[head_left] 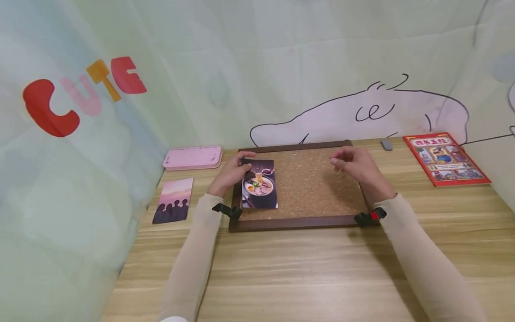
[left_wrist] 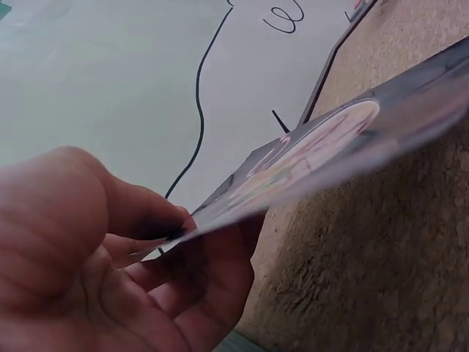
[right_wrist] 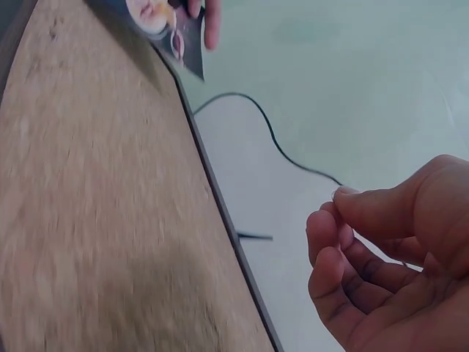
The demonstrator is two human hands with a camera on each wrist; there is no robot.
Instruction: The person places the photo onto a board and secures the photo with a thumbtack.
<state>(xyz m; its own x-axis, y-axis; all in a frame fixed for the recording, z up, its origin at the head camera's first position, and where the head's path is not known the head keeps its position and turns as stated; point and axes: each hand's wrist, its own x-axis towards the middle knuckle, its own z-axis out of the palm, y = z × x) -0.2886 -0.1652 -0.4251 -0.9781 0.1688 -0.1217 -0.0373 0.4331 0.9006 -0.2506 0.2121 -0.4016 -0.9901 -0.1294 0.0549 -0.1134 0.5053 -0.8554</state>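
A cork board (head_left: 310, 188) in a dark wooden frame lies flat on the wooden table. My left hand (head_left: 240, 164) pinches the top left corner of a ramen photo card (head_left: 259, 187), which lies over the board's left part. In the left wrist view the thumb and fingers (left_wrist: 220, 271) clamp the card (left_wrist: 330, 147), held slightly above the cork (left_wrist: 381, 257). My right hand (head_left: 337, 163) hovers over the board's upper right with curled fingers. Its thumb tip meets the index finger (right_wrist: 322, 227); whether anything tiny sits between them is too small to tell.
A pink flat case (head_left: 193, 157) sits behind the board at the left. A sunset silhouette card (head_left: 173, 200) lies near the left wall. A red book (head_left: 446, 158) and a small grey object (head_left: 386, 144) are at the back right. Pale cloth walls close in on three sides.
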